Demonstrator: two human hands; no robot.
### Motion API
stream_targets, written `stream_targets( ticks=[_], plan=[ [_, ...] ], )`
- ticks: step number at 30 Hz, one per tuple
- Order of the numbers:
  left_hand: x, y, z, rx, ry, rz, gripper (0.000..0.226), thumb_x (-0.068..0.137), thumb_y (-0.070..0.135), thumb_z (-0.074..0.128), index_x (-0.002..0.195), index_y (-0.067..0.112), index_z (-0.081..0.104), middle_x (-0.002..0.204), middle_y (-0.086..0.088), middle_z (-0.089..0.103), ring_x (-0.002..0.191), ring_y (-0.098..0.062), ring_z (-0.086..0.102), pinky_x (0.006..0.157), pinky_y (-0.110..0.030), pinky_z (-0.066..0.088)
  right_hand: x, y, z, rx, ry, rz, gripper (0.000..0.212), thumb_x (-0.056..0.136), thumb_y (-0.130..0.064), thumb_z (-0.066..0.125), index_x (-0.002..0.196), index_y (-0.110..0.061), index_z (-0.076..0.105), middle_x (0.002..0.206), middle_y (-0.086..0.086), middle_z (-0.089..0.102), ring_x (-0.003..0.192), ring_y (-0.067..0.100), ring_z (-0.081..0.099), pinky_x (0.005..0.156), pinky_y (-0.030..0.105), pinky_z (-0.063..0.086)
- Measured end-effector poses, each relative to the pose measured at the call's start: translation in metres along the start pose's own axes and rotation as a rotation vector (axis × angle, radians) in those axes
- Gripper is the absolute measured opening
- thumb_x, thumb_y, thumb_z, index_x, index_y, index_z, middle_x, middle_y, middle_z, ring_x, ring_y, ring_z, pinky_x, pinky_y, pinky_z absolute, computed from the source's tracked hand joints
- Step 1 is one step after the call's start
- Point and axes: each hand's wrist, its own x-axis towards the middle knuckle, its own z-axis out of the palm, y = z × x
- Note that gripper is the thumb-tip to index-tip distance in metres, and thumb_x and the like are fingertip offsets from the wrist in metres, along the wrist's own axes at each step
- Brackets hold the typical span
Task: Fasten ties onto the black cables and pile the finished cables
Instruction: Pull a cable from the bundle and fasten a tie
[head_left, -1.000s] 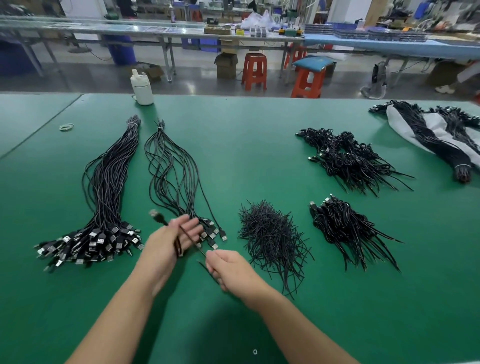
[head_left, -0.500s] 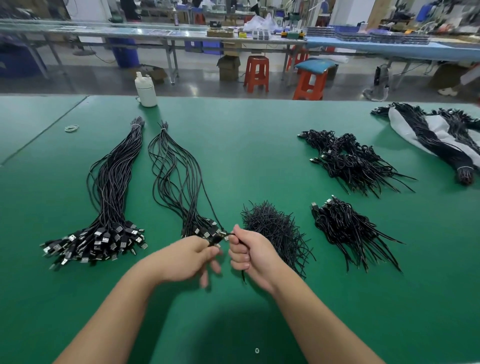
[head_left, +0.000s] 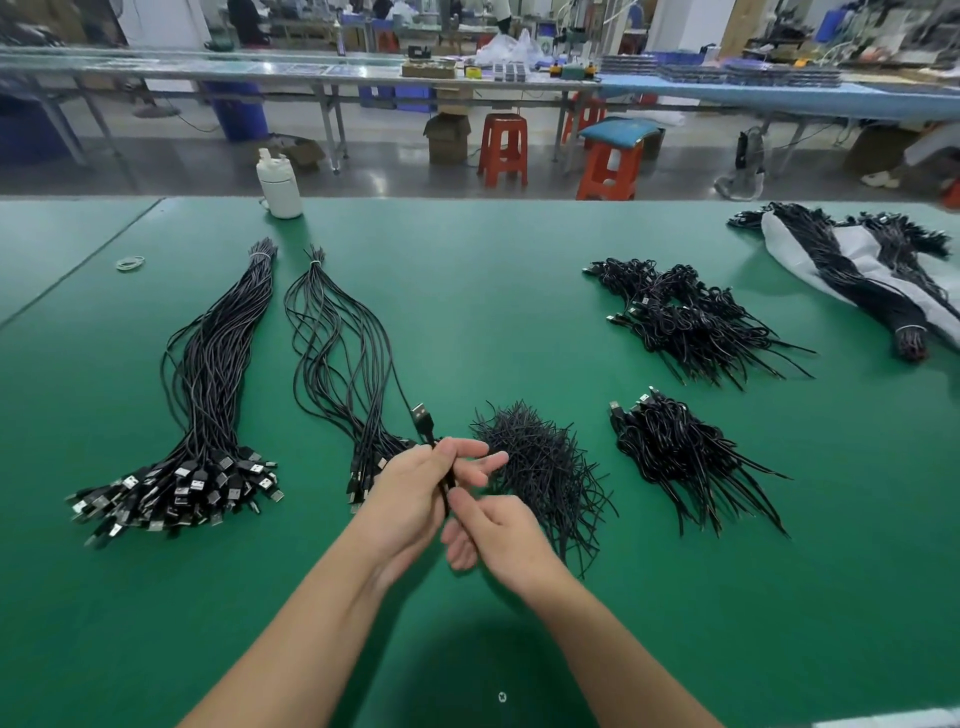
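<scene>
Both hands have shifted since 0.5 s ago: the left hand (head_left: 415, 493) now stands higher with a cable (head_left: 434, 447) gripped between thumb and fingers, its USB plug (head_left: 422, 417) sticking up above the fist, where earlier no plug showed there. The right hand (head_left: 493, 530) has dropped below and slightly behind the left, fingers curled narrow around the lower run of that same cable; whether it also pinches a tie I cannot tell, since the fingers hide the spot.

Thin, black and glossy, the cable has a silver-tipped connector. It is held just above the green counter (head_left: 467, 291), in front of the heap of loose ties (head_left: 540, 467). To the left lie 2 long bundles: a thick one (head_left: 208, 395) with many plugs fanned out, and a thinner one (head_left: 337, 364) whose plug ends sit partly behind the left hand. To the right sit 2 piles of finished cables, near (head_left: 680, 457) and far (head_left: 691, 322). Another bundle on white wrapping (head_left: 857, 270) is cut off by the frame's right edge.
</scene>
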Motion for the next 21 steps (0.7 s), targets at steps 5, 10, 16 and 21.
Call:
stream_targets(
  ticks=[5, 10, 16, 21],
  plan=[
    [-0.003, 0.002, 0.012, -0.174, 0.024, -0.050, 0.030, 0.105, 0.013, 0.039, 0.100, -0.009, 0.058, 0.065, -0.016, 0.062, 0.108, -0.046, 0.065, 0.089, -0.045, 0.058, 0.000, 0.003, -0.017, 0.368, -0.158, 0.024, 0.034, 0.094, -0.022, 0.068, 0.124, -0.009, 0.060, 0.111, 0.010, 0.073, 0.101, 0.027, 0.070, 0.092, 0.045, 0.056],
    [-0.005, 0.001, 0.021, -0.173, -0.052, -0.109, 0.029, 0.096, 0.017, 0.051, 0.088, -0.003, 0.070, 0.071, -0.023, 0.068, 0.105, -0.046, 0.067, 0.078, -0.043, 0.059, -0.002, 0.002, -0.021, 0.445, -0.141, -0.074, 0.032, 0.082, 0.000, 0.077, 0.112, -0.009, 0.070, 0.098, 0.008, 0.072, 0.089, 0.021, 0.067, 0.080, 0.036, 0.060],
    [0.000, 0.016, 0.005, 0.159, -0.307, -0.244, 0.036, 0.101, 0.023, 0.049, 0.104, -0.005, 0.072, 0.114, -0.033, 0.066, 0.111, -0.046, 0.056, 0.098, -0.057, 0.035, -0.006, 0.001, -0.032, 0.347, -0.095, -0.107, 0.039, 0.078, -0.005, 0.082, 0.115, -0.012, 0.070, 0.085, 0.019, 0.069, 0.078, 0.021, 0.059, 0.076, 0.041, 0.052],
    [-0.005, 0.015, 0.008, 0.418, -0.139, -0.284, 0.040, 0.104, 0.023, 0.045, 0.077, 0.012, 0.073, 0.099, -0.025, 0.073, 0.100, -0.037, 0.065, 0.105, -0.058, 0.040, -0.011, 0.003, -0.030, -0.180, 0.036, -0.134, 0.021, 0.080, -0.037, 0.074, 0.088, -0.032, 0.055, 0.081, -0.005, 0.066, 0.073, 0.012, 0.057, 0.077, 0.041, 0.052]
  ],
)
